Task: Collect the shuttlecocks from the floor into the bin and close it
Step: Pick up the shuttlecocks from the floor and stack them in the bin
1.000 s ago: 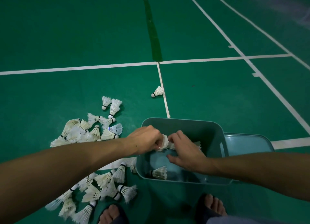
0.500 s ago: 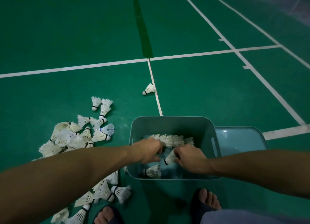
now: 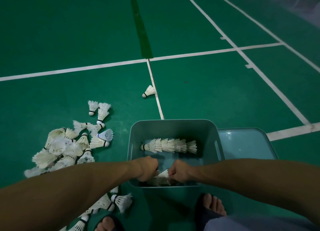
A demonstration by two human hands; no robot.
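Green court flooring (image 3: 52, 31) fills the view, marked with white boundary lines (image 3: 74, 68) and one darker green seam strip (image 3: 141, 31) running away from the camera. A centre line meets the cross line at a T-junction ahead of the bin.

The grey-green bin (image 3: 173, 126) stands open on the floor directly in front of the person's sandalled feet (image 3: 210, 206). Its lid (image 3: 245, 144) lies flat on the floor, touching the bin's right wall.

Inside the bin, along the far wall, a nested row of shuttlecocks (image 3: 169, 145) lies on its side. Its long axis runs left to right, with the cork end toward the bin's left wall and the open feather end toward the right wall.

Both hands reach into the bin at its near wall. The left hand (image 3: 148, 169) and the right hand (image 3: 179, 172) are each curled closed on a small cluster of shuttlecocks (image 3: 161, 178) held between them. The orientation of that cluster cannot be determined; only feather edges are visible.

A loose pile of shuttlecocks (image 3: 69, 147) lies on the floor left of the bin, pointing in mixed directions, and continues beneath the left forearm toward the near edge of the view. A single shuttlecock (image 3: 149, 91) lies apart, just beside the centre line beyond the bin, cork end pointing left and toward the camera.
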